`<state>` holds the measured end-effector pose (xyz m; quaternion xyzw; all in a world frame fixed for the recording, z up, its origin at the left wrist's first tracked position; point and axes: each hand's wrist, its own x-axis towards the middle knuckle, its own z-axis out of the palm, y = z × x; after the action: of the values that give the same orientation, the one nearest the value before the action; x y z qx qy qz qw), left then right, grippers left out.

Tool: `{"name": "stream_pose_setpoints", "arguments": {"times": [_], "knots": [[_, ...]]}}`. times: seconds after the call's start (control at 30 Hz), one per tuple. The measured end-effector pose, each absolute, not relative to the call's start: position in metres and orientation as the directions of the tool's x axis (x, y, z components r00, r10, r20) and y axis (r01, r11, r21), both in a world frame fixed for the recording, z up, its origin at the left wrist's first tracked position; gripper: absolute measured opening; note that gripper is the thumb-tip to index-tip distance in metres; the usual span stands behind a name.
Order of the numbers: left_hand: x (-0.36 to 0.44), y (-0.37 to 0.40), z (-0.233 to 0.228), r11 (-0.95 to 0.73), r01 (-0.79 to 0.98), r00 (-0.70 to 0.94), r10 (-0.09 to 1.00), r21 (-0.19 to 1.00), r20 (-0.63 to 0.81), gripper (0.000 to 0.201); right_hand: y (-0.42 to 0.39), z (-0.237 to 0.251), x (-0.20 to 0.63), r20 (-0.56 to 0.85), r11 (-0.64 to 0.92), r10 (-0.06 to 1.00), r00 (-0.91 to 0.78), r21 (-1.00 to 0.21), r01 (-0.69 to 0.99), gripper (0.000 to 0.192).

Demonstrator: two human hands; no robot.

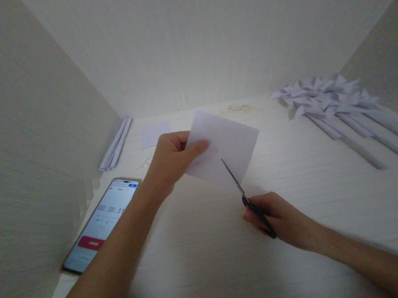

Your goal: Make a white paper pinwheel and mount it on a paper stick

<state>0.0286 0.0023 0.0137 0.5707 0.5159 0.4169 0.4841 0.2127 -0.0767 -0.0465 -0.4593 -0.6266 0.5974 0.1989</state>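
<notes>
left hand (171, 159) fingers pinching a white paper (222, 148) above the bench (206, 264), right hand (276, 217) gripping scissors (249, 201), blades in the paper's bottom edge

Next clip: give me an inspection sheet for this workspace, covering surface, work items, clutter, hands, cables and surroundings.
Surface: pale wood-grain desk, a faint brownish stain near the back edge.
Work items: white paper sheet held up off the desk; scissors with blades into its lower edge.
Clutter: phone showing a running timer at left; folded paper strips in the back left corner; a small paper piece lying flat; paper pinwheels on sticks at right.
Hands: left hand pinches the sheet; right hand grips the scissors.
Cables: nothing seen.
Surroundings: pale walls on three sides.
</notes>
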Motion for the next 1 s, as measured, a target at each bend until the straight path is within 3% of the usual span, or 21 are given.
{"name": "stream_pose_setpoints", "arguments": {"times": [0.2,0.57,0.77,1.0], "knots": [[0.028,0.005,0.011,-0.052,0.150,0.093,0.995,0.987,0.038,0.016,-0.076,-0.048,0.214,-0.308,-0.179,0.805,-0.508,-0.941,0.287,0.040],[0.035,0.001,0.010,-0.027,0.213,0.200,0.980,0.977,-0.017,0.014,-0.070,-0.049,0.215,-0.210,-0.125,0.864,-0.458,-0.970,0.208,0.049],[0.042,-0.002,0.000,0.001,0.206,0.112,0.993,0.979,-0.024,0.020,-0.070,-0.049,0.216,-0.214,-0.133,0.870,-0.444,-0.969,0.207,0.049],[0.043,-0.001,-0.007,-0.004,0.067,0.031,1.000,0.998,0.002,0.026,-0.068,-0.049,0.217,-0.235,-0.149,0.863,-0.447,-0.964,0.218,0.049]]}}
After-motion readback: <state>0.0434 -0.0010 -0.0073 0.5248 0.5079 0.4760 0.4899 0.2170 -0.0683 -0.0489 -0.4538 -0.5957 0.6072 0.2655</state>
